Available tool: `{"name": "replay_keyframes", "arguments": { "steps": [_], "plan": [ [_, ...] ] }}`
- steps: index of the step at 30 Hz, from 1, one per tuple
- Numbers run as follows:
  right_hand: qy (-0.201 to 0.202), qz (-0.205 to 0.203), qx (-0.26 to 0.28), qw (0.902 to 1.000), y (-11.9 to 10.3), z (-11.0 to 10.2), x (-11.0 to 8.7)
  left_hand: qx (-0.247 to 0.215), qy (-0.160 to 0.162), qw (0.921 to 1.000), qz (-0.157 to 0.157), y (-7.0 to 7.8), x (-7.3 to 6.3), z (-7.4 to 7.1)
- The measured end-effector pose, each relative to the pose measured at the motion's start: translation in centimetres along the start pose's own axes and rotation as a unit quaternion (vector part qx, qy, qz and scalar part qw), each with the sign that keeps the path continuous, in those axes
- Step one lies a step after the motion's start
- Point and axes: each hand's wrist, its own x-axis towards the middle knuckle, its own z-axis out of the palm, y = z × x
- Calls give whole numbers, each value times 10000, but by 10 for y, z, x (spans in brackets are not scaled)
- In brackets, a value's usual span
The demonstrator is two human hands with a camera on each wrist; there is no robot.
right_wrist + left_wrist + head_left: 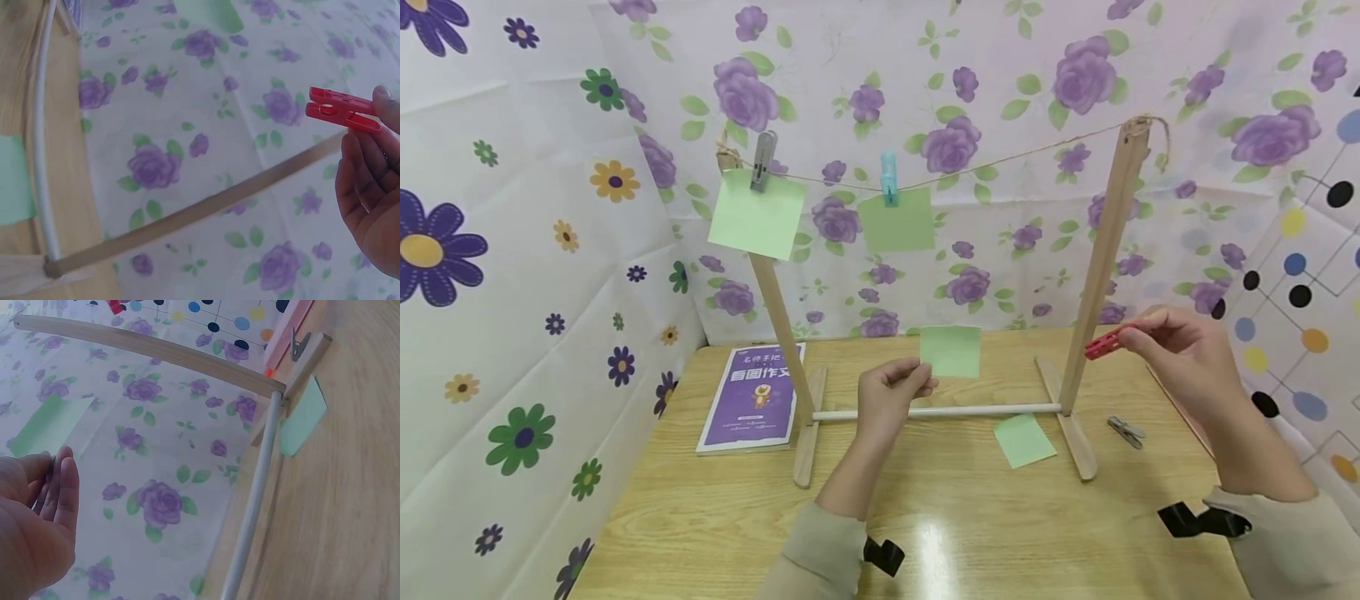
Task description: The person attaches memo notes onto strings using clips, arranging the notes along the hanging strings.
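My left hand [891, 398] pinches a pale green paper square [951, 351] by its lower left corner, above the white rod of the stand. In the left wrist view the held paper [53, 427] tilts up from the fingertips. To the right of the stand, my right hand [1187, 354] holds a red clothespin [1108, 340] between thumb and fingers. The right wrist view shows the clothespin [340, 111] pointing away from the fingertips. Two green papers hang on the twine [1007, 158], one under a grey clothespin [763, 162], the other under a blue clothespin [889, 179].
A wooden stand with a right post [1105, 267] and a white crossbar [985, 411] stands on the table [722, 517]. A loose green paper [1025, 440] lies by the crossbar, a grey clothespin [1126, 432] beside the right foot. A purple book [752, 400] lies at left.
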Motion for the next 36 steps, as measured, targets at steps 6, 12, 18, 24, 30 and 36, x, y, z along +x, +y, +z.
{"name": "replay_keyframes", "arguments": {
  "steps": [6,12,18,24,30,36],
  "plan": [
    [-169,-492,-15,9986,-18,15,22,-123,-55,9996,243,11,7,10],
    [-151,-661,108,9976,-36,29,41,-260,-51,9983,526,25,14,18],
    [-181,-837,102,9963,-51,42,61,-324,-113,9971,678,35,20,23],
    [-363,-1107,45,9932,-69,55,80,-465,-149,9965,683,45,20,29],
    [-580,-1532,190,9863,-89,66,101,-557,-229,9936,957,61,22,35],
    [-746,-1734,426,9811,-108,75,120,-536,-202,9927,1057,78,24,40]
  ]
}}
